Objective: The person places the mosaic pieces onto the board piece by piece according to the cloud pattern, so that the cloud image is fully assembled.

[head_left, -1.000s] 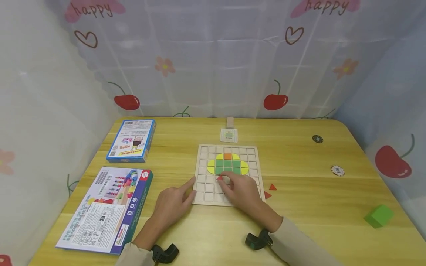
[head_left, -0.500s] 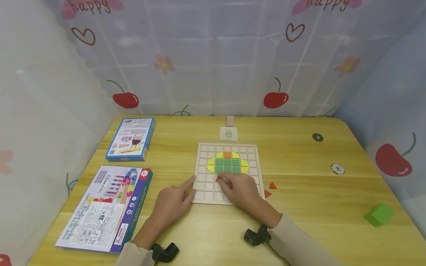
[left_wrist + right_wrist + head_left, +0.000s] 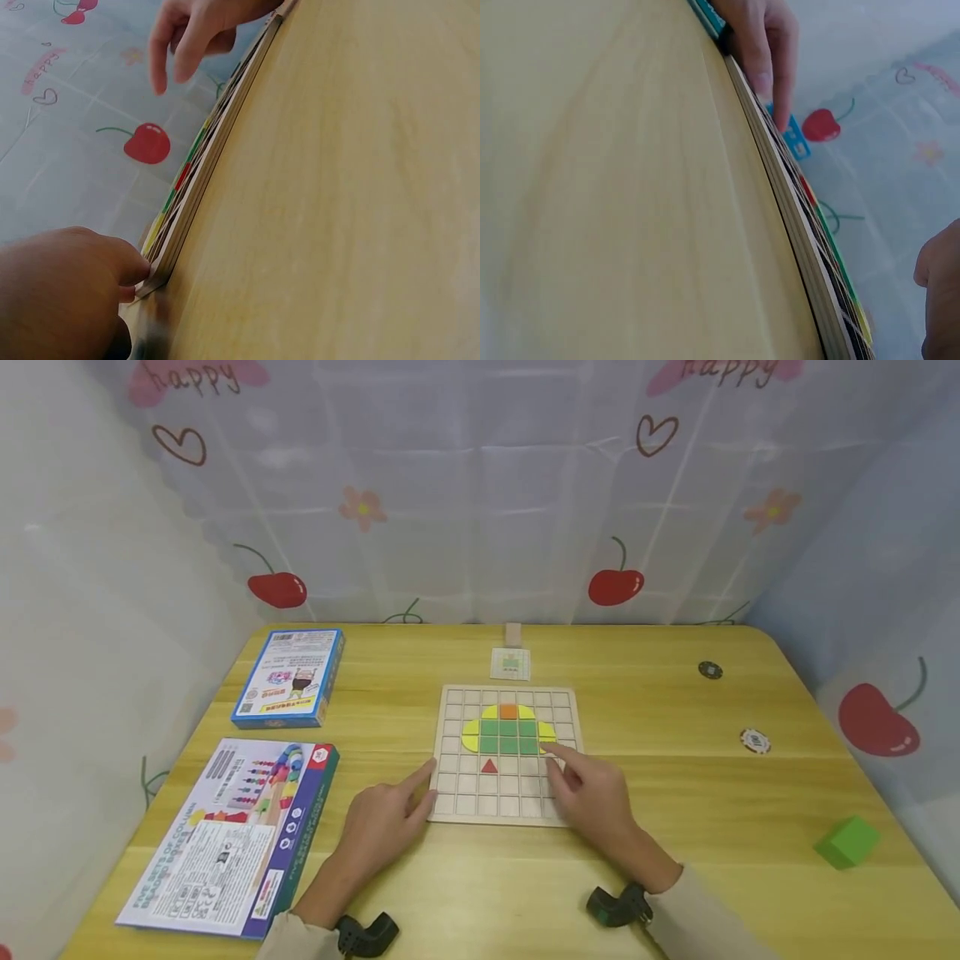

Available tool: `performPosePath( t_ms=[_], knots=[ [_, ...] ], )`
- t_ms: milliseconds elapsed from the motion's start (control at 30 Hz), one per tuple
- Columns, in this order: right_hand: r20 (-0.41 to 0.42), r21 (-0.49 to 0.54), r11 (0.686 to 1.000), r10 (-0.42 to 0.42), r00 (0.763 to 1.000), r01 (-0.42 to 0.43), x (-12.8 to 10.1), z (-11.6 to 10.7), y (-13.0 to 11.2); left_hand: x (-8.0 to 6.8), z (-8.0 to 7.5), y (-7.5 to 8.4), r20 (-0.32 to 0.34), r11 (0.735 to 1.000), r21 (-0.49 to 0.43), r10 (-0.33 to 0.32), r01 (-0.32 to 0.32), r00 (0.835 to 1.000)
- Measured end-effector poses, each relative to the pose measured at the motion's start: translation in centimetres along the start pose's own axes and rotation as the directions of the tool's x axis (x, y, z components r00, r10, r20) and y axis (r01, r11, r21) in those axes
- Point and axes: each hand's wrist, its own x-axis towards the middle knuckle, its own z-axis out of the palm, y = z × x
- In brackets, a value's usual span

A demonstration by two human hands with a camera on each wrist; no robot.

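A wooden grid board (image 3: 467,806) lies on the table, with green square tiles (image 3: 508,737), yellow curved tiles (image 3: 470,736) and an orange tile (image 3: 508,712) in its cells. Below the green block sits one red triangle tile (image 3: 489,767). My left hand (image 3: 386,818) touches the board's left edge with index finger and thumb. In the left wrist view the thumb rests at the board's corner. My right hand (image 3: 596,797) hovers over the board's right side, index finger and thumb extended and apart, nothing visible between them. It covers the spot where two loose red triangles lay.
Behind the board lies a small pattern card (image 3: 511,664) against a wooden block (image 3: 513,634). A blue-edged box (image 3: 288,677) and a larger bead-set box (image 3: 225,835) lie at left. To the right are a black chip (image 3: 710,670), a white chip (image 3: 755,741) and a green cube (image 3: 847,842).
My right hand has let go of the red triangle, which now lies on the board, and has moved right. The left hand stays at the board's edge.
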Motion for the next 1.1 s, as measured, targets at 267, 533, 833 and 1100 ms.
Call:
performPosePath(
  t_ms=[267, 533, 833, 1100],
  knots=[
    [0.129, -0.156, 0.977, 0.166, 0.978, -0.145, -1.5, -6.5, 3.6, 0.1, -0.2, 0.2, -0.012, 1.0, -0.003, 0.006, -0.006, 1.0],
    [0.328, -0.189, 0.96, 0.258, 0.909, -0.205, -2.6, -9.0, 5.0, 0.1, -0.3, 0.3, 0.0, 1.0, -0.006, -0.002, 0.002, 1.0],
    [0.357, -0.193, 0.96, 0.262, 0.897, -0.204, -2.6, -8.3, 4.4, 0.0, -0.1, 0.3, 0.0, 1.0, -0.01, -0.007, 0.007, 1.0],
    [0.069, 0.032, 0.985, 0.165, 0.984, -0.168, -2.3, -5.0, 2.7, 0.0, -0.1, 0.2, 0.002, 1.0, -0.001, -0.011, 0.011, 1.0]
  ],
)
